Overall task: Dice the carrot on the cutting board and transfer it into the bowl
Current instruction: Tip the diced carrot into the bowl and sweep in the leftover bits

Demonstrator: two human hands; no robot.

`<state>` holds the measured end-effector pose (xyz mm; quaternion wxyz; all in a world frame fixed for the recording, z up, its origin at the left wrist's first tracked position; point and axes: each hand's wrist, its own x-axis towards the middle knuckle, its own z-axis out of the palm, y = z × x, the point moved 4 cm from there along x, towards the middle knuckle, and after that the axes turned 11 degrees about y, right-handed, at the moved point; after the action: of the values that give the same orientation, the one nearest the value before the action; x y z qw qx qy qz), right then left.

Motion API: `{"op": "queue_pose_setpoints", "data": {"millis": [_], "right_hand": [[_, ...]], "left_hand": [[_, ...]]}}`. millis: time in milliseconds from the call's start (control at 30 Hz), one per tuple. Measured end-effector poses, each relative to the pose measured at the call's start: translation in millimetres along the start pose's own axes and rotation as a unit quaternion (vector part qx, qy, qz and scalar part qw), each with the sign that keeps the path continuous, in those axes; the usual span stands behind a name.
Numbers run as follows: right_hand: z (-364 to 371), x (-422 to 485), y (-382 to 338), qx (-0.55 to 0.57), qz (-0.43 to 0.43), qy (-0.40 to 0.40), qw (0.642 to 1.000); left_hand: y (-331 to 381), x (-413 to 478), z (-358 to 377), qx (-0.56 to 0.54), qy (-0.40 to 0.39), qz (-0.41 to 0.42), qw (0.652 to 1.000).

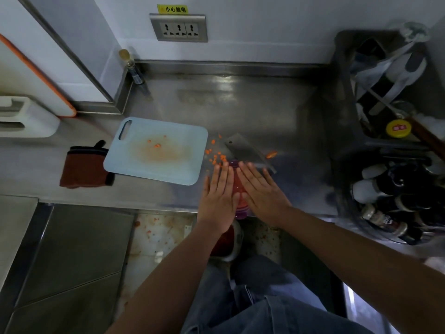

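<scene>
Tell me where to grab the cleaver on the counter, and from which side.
Grip the cleaver by its dark handle, coming from the near right with the right hand. The blade lies flat and angles away to the far left, so the handle end is the one pointing toward that hand.

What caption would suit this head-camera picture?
The left hand and right hand held flat over a purple bowl, carrot dice scattered between cutting board and cleaver.
</scene>
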<state>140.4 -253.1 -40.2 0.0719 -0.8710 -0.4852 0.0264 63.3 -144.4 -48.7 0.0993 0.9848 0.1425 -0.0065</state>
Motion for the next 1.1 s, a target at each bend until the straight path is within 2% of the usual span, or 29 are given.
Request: {"op": "queue_pose_setpoints", "data": {"millis": [100, 200, 300, 367, 500, 633, 733, 800, 867, 900, 967, 1033, 1100], "right_hand": [[-2, -2, -2, 0.059, 0.045, 0.007, 0.997], [-4, -7, -12, 0.101, 0.132, 0.043, 0.985], [-17, -4, -18, 0.080, 0.179, 0.086, 0.977], [-21, 3, -17, 0.047, 0.146, 0.088, 0.984], [-4, 9, -21, -0.011, 0.032, 0.029, 0.999], [7, 8, -20, -0.022, 0.022, 0.011, 0.999], [6, 9, -18, 0.039, 0.016, 0.005, 0.999], [3, 9, -16, 0.123, 0.051, 0.009, 0.991], [-5, 8, -10, 0.177, 0.138, 0.056, 0.973], [-10, 8, -7, 0.173, 0.187, 0.086, 0.963], [-19, 9, -1, 0.142, 0.247, 0.115, 0.952], [-24, 12, 3, 0.132, 0.267, 0.089, 0.951], [-27, 17, 6, 0.124, 0.276, 0.037, 0.952]], "left_hand": [[-7, 1, -4, -0.001, 0.024, -0.009, 1.000], [-25, -1, -10, 0.003, 0.058, -0.087, 0.995], [-35, -1, -19, -0.019, 0.070, -0.151, 0.986], [-35, 0, -19, -0.033, 0.065, -0.157, 0.985], [-27, -4, -4, -0.078, 0.031, -0.148, 0.985], [-27, -4, 2, -0.077, 0.039, -0.155, 0.984], [-27, -5, 0, -0.078, 0.044, -0.160, 0.983], [-26, -5, -3, -0.079, 0.056, -0.180, 0.979], [-26, -6, -11, -0.062, 0.090, -0.216, 0.970], [-28, -6, -15, -0.047, 0.104, -0.238, 0.965], [-31, -7, -22, -0.032, 0.079, -0.275, 0.958], [-36, -7, -26, -0.060, 0.042, -0.318, 0.945], [-44, -8, -25, -0.143, 0.017, -0.380, 0.914]]}}
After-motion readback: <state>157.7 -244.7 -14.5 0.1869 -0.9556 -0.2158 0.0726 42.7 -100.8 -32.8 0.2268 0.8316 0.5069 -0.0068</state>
